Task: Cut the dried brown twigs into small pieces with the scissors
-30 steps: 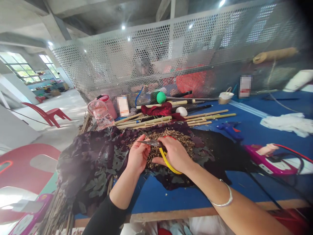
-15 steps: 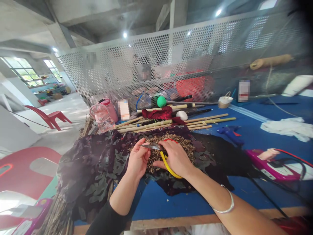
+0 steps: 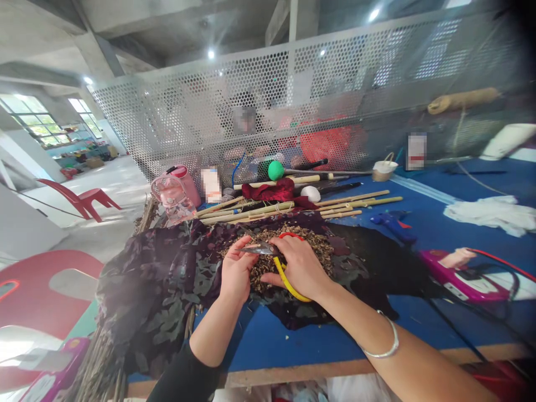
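My right hand is wrapped round a pair of scissors with one yellow and one red handle loop. The dark blades point left and reach the fingers of my left hand. Those left fingers are curled in a pinch at the blade tips; what they hold is too small to make out. Under both hands lies a heap of short brown stem cuttings. The heap rests on a dark patterned cloth spread over the blue table.
Behind the heap lie several bamboo sticks, a dark red cloth and a green ball. A blue glue gun, a magenta device with cables and white gloves are at right. A perforated metal screen stands behind; a person sits beyond it.
The view has tilted slightly, so the surroundings sit a little higher. Both hands and the scissors stay almost in place, with the red handle loop showing slightly more.
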`<move>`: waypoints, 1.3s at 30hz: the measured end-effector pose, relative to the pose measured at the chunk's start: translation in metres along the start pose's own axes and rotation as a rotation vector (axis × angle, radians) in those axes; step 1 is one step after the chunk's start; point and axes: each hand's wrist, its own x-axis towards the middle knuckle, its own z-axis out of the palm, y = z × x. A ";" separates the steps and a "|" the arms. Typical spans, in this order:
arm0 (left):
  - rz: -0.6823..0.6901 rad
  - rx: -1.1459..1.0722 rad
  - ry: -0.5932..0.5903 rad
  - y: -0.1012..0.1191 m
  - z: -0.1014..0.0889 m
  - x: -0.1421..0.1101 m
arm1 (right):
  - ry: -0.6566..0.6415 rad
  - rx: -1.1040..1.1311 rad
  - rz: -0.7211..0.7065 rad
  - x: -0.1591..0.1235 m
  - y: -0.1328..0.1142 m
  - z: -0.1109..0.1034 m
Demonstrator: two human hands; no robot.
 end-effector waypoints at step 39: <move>0.296 0.862 0.116 0.008 -0.033 0.027 | -0.502 0.766 0.307 0.000 0.015 -0.028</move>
